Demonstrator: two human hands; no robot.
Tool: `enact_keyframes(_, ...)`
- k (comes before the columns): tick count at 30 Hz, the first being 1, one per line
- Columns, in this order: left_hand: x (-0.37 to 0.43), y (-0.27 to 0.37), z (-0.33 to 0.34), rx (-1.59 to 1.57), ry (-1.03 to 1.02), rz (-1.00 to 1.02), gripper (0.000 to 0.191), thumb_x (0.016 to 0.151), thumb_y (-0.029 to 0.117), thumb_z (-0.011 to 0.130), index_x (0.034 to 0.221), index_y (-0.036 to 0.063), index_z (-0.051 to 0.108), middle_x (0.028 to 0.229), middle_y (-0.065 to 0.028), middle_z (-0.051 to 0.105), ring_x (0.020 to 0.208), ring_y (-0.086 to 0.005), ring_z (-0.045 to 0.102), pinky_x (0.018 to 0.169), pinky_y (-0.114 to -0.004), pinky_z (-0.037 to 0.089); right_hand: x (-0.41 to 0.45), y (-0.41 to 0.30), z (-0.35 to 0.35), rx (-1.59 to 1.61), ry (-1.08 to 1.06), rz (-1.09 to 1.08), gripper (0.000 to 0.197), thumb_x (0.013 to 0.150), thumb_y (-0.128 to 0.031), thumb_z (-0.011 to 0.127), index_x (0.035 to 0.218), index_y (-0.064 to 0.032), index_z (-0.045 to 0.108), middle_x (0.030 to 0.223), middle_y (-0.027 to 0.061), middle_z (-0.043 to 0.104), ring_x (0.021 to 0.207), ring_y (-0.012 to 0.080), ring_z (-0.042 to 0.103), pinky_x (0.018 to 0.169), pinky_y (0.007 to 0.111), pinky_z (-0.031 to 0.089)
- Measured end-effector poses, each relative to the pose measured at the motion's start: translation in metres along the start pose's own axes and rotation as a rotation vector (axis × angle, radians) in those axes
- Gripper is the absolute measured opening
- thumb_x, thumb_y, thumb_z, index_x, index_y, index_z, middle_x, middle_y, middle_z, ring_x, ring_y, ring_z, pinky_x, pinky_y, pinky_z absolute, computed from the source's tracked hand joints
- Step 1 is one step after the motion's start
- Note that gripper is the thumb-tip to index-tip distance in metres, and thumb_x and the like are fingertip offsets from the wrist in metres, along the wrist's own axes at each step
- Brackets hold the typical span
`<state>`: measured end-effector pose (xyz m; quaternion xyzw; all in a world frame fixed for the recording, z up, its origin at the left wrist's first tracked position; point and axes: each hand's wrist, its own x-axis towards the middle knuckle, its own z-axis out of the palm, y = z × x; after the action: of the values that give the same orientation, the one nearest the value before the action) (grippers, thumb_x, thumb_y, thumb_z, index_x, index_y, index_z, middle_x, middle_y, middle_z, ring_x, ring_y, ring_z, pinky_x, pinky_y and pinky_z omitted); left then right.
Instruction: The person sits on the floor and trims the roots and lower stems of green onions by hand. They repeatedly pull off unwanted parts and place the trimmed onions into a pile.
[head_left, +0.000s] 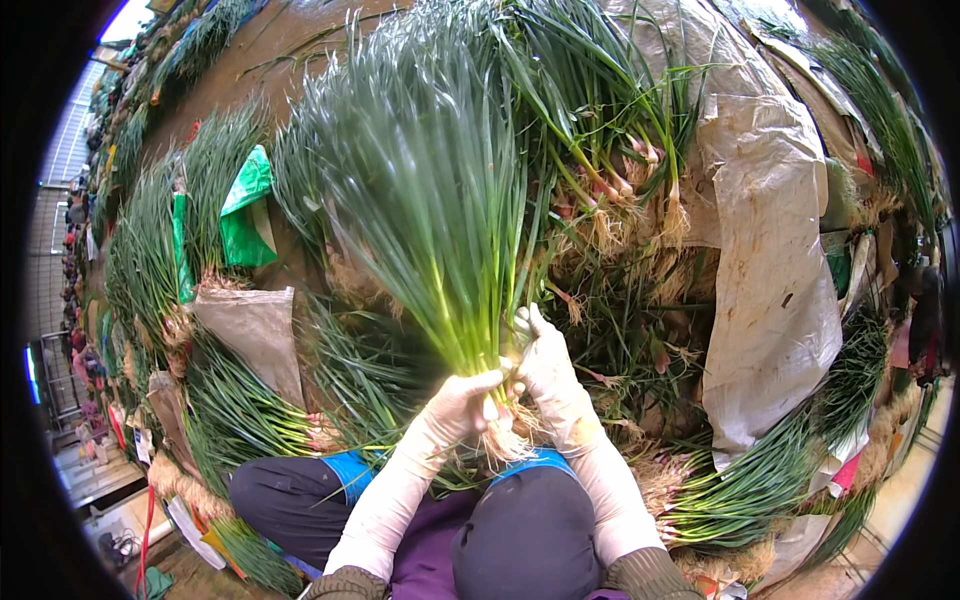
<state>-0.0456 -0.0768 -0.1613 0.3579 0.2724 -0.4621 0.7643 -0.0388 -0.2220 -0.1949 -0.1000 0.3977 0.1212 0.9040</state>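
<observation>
A large bunch of green onions (450, 262) is upright before me, its leaves fanning away and its pale bulbs and stringy roots (504, 439) pointing down towards my lap. My left hand (459, 405), in a whitish glove, grips the bunch just above the bulbs. On the other side my gloved right hand (551, 367) curls its fingers against the stems and bulbs; what lies behind those fingers is hidden. Past the right hand, more green onions (600, 172) lie heaped with reddish bulbs and roots showing.
Loose onions and leaves (637, 360) cover the ground to the right, beside a dirty white woven sheet (772, 285). Onion bundles lie at left (255, 405) and lower right (742, 495). A green plastic piece (251, 214) stands among leaves. Other people (86, 360) sit along the far left.
</observation>
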Motion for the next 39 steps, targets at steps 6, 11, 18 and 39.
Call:
enact_keyframes(6, -0.006, 0.001, 0.002, -0.01, -0.056, -0.01, 0.027, 0.083, 0.012, 0.065, 0.107, 0.0027, 0.058, 0.099, -0.0129, 0.064, 0.085, -0.0246, 0.064, 0.081, -0.037, 0.054, 0.048, -0.02, -0.042, -1.292, 0.44, -1.111, 0.028, 0.097, -0.026, 0.047, 0.084, -0.0031, 0.055, 0.065, 0.0128, 0.056, 0.058, 0.0204, 0.052, 0.054, 0.035, 0.043)
enact_keyframes(11, -0.01, 0.005, -0.006, 0.048, 0.001, -0.061, 0.029, 0.081, 0.01, 0.065, 0.109, 0.0034, 0.058, 0.107, -0.0131, 0.062, 0.088, -0.0246, 0.063, 0.072, -0.036, 0.055, 0.004, -0.087, -0.069, -1.786, 1.052, -0.918, 0.027, 0.087, -0.027, 0.063, 0.1, -0.0043, 0.056, 0.079, 0.0145, 0.058, 0.067, 0.0326, 0.056, 0.063, 0.039, 0.048)
enact_keyframes(18, -0.006, 0.002, 0.002, 0.101, 0.051, -0.013, 0.029, 0.081, 0.011, 0.065, 0.107, 0.0015, 0.058, 0.103, -0.0147, 0.065, 0.086, -0.023, 0.065, 0.08, -0.035, 0.054, -0.017, -0.023, -0.008, -1.346, 0.159, -0.593, 0.043, 0.085, -0.037, 0.066, 0.111, -0.0033, 0.06, 0.093, 0.0122, 0.065, 0.081, 0.0233, 0.063, 0.075, 0.035, 0.051)
enact_keyframes(39, -0.038, 0.005, -0.017, -0.002, -0.06, 0.06, 0.037, 0.076, 0.009, 0.066, 0.111, 0.0055, 0.056, 0.082, -0.0083, 0.061, 0.07, -0.0248, 0.06, 0.062, -0.038, 0.051, -0.004, 0.026, -0.033, -2.214, -0.383, -0.559, 0.021, 0.081, -0.024, 0.059, 0.094, -0.0084, 0.056, 0.086, 0.0134, 0.06, 0.07, 0.029, 0.064, 0.055, 0.04, 0.051)
